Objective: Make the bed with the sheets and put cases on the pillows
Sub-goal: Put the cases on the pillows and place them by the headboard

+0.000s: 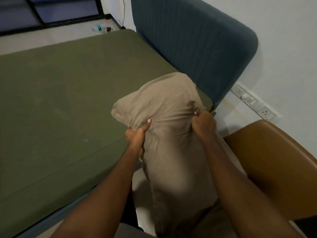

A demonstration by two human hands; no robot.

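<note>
Green-sheeted bed, both hands gripping upright beige pillow, lengthwise vertical

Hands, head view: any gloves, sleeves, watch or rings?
No gloves on the left hand or the right hand. Both forearms are bare, with no sleeves or watch. A small dark loop at the right hand might be a ring; too blurred to tell.

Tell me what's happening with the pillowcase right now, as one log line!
step: fitting beige pillowcase | left hand: grips its left side | right hand: grips its right side | green sheet: spread flat
</note>
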